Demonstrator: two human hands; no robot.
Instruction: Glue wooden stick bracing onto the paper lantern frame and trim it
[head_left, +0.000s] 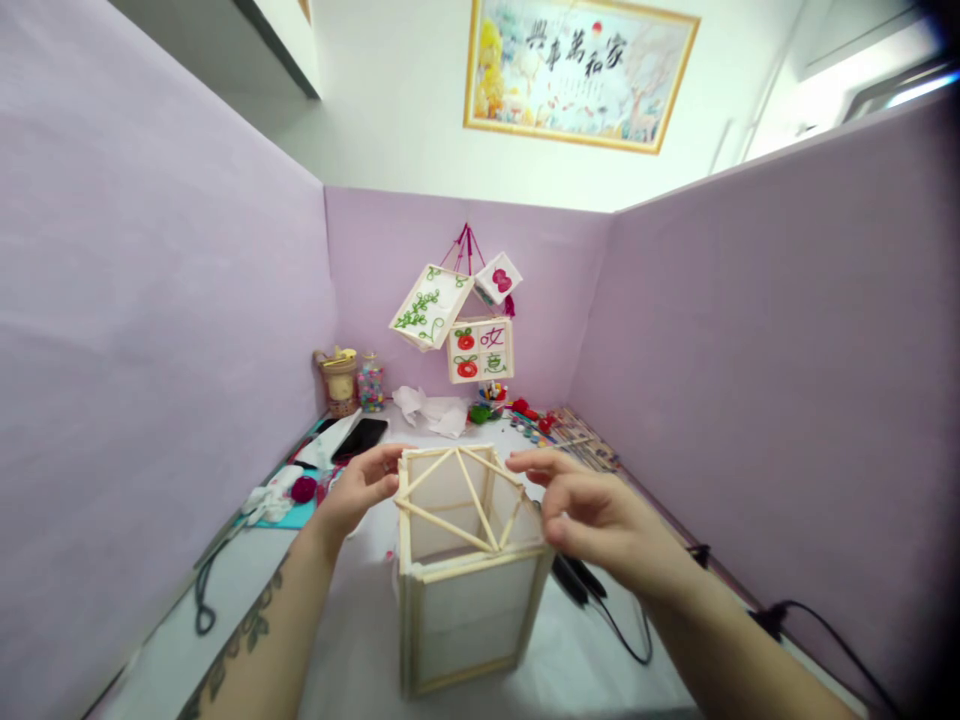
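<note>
A box-shaped frame of pale wooden sticks with white translucent panels (476, 615) stands upright on the white table. Thin sticks form a zigzag across its top. My left hand (367, 488) is at the box's upper left edge, its fingers curved and apart, with nothing seen in it. On the other side, my right hand (589, 505) is beside the upper right corner, fingers bent and spread, holding nothing visible. Whether the fingertips touch the frame is hard to tell.
Behind are a phone (361, 438), crumpled white paper (433, 411), a jar of beads (370, 384) and a woven basket (339, 384). Decorated panels (480, 350) hang at the back. A black tool (577, 580) with a cord lies right of the box. Lilac walls (765, 380) enclose the table.
</note>
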